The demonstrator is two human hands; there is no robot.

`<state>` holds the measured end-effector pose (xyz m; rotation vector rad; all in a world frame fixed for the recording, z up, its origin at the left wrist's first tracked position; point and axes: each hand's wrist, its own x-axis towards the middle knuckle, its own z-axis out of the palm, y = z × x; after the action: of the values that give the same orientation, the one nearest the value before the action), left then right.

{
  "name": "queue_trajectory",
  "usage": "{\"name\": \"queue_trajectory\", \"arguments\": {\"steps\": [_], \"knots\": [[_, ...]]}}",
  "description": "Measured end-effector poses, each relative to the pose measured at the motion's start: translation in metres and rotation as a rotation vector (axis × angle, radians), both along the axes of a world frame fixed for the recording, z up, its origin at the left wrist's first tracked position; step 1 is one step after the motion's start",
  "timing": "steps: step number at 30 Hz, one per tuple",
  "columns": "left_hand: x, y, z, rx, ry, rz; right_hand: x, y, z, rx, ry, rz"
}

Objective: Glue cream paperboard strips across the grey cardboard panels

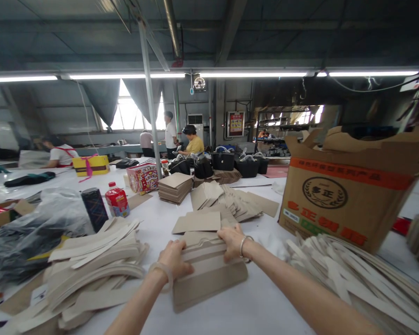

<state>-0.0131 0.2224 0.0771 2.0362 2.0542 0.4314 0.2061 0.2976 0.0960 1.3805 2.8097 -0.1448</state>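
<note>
the fingers of the left hand (174,259) grip the left edge of the card (211,284), thumb on top; those of the right hand (235,243) grip its far right side. the card is grey-brown, with rounded corners and paler bands across its far half. it is low over the worktop (237,314); whether touching, i cannot tell. beyond lie loose card pieces (242,205).

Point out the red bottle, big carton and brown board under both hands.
Red bottle (118,201), head view, front of body
Big carton (338,202), head view, printed front
Brown board (211,283), head view, near part
</note>
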Motion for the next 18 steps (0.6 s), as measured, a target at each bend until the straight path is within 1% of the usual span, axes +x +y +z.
{"name": "queue_trajectory", "arguments": {"steps": [2, 5, 7, 9, 10, 12, 13, 15, 17, 18], "knots": [[0.004, -0.017, 0.006, 0.042, -0.046, -0.027, 0.011, -0.017, 0.003, 0.027, 0.107, 0.012], [0.01, -0.045, 0.013, 0.119, -0.134, -0.053, 0.03, -0.041, 0.004, 0.003, 0.248, 0.02], [0.013, -0.06, 0.013, 0.194, -0.26, -0.036, 0.042, -0.054, 0.002, -0.016, 0.405, 0.02], [0.016, -0.073, 0.006, 0.234, -0.442, 0.02, 0.053, -0.063, -0.006, -0.053, 0.641, -0.019], [0.017, -0.077, 0.001, 0.222, -0.54, 0.051, 0.057, -0.066, -0.012, -0.091, 0.749, -0.062], [0.018, -0.081, -0.014, 0.178, -0.738, 0.092, 0.064, -0.068, -0.029, -0.233, 0.929, -0.159], [0.019, -0.082, -0.022, 0.154, -0.845, 0.076, 0.067, -0.067, -0.04, -0.315, 1.013, -0.194], [0.022, -0.081, -0.038, 0.175, -1.026, 0.051, 0.067, -0.063, -0.062, -0.454, 1.137, -0.224], [0.025, -0.079, -0.049, 0.19, -1.155, -0.034, 0.063, -0.06, -0.082, -0.477, 1.224, -0.203], [0.026, -0.078, -0.053, 0.205, -1.202, -0.055, 0.059, -0.059, -0.09, -0.472, 1.247, -0.196]]}}
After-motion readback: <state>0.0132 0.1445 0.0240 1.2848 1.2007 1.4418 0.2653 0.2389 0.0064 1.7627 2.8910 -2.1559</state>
